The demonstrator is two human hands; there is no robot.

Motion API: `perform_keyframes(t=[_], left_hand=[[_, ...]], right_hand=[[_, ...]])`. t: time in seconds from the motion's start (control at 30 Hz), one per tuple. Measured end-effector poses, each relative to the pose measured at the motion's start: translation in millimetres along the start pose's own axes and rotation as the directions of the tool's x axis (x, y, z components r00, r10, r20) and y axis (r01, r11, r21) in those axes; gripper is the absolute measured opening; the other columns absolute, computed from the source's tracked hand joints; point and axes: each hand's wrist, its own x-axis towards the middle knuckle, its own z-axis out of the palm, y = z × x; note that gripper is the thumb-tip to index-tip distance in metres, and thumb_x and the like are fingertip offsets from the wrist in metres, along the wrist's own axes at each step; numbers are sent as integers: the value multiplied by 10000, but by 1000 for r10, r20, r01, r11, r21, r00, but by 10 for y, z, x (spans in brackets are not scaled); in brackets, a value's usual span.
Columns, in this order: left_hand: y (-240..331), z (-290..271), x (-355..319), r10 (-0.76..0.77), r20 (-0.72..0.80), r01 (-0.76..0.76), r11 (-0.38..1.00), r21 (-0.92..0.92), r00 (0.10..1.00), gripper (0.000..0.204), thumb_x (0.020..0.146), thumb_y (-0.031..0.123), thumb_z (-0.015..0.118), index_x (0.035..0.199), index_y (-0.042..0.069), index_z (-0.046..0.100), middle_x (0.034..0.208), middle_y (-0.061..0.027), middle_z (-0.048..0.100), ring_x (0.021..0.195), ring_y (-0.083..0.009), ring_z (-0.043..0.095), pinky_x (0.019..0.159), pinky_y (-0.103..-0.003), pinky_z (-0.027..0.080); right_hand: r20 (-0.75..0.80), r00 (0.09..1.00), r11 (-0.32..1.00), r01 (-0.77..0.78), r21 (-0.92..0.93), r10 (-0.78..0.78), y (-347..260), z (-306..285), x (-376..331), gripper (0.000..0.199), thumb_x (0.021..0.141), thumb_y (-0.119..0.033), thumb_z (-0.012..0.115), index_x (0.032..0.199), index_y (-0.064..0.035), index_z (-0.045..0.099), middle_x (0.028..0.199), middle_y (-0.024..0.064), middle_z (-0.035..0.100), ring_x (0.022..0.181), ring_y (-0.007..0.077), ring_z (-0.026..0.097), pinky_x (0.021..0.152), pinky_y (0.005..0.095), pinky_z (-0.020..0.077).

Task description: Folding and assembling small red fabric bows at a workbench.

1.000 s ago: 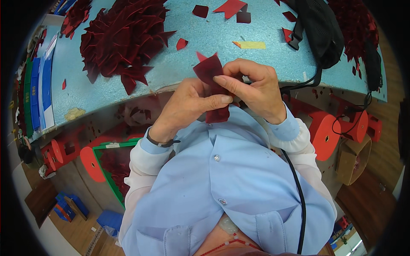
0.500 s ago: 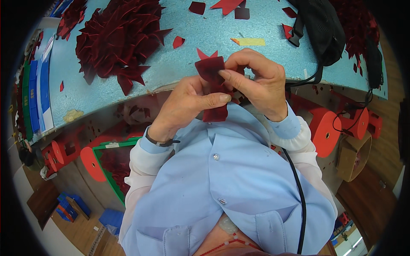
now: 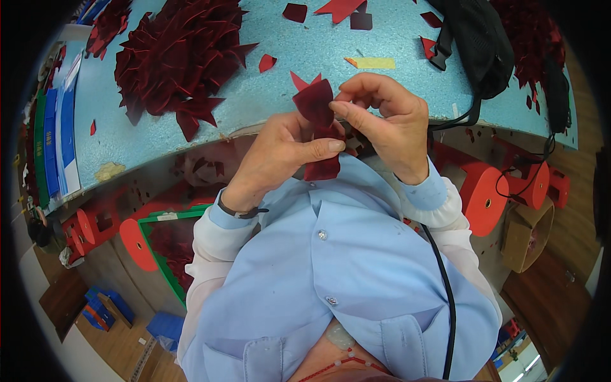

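A dark red fabric piece (image 3: 316,121) is held up between both hands, over the near edge of the blue table (image 3: 280,57) and just in front of the person's chest. The left hand (image 3: 280,156) has its thumb pressed across the lower part of the piece, fingers closed on it from behind. The right hand (image 3: 388,124) pinches the upper edge with narrow fingers. A heap of red pieces (image 3: 175,54) lies on the table to the left, well apart. A small yellow strip (image 3: 372,62) lies flat beyond the hands, near a black bag (image 3: 474,38). Blue and green flat packs (image 3: 54,127) line the table's left end. Since half a second ago the right hand has slid rightward along the piece's top, exposing more fabric.
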Motion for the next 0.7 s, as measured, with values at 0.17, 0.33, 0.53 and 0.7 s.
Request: perform_keyframes(t=[0.17,0.33,0.53,0.7], left_hand=[[55,66,-16,43,6,-42,998,-42,999,319,808,116,667,1082,-22,582,973,-83,641,887,-135,599,806,-263,462],[41,69,3,59,22,-58,995,-78,998,300,814,111,659,1077,-17,589,973,-81,642,886,-143,600,805,-264,460],[-9,45,21,82,20,-81,995,-65,996,284,821,97,648,1078,-10,592,977,-85,644,893,-156,607,807,-270,464],[15,56,14,65,22,-63,995,-72,998,284,822,98,647,1078,-13,591,969,-87,646,891,-157,610,800,-265,467]], right_hand=[[32,995,995,93,-37,-92,16,-9,-7,133,723,45,682,844,19,632,749,48,616,645,92,548,567,220,441],[24,923,904,380,-197,-383,49,7,-25,121,720,57,679,822,28,621,772,59,620,644,87,539,549,226,437],[52,901,865,428,-261,-430,85,3,-49,134,705,64,684,813,28,614,822,70,627,650,90,542,549,224,437],[-10,975,971,219,-93,-221,-2,50,-93,164,692,75,688,830,26,614,841,70,626,649,90,541,553,223,439]])
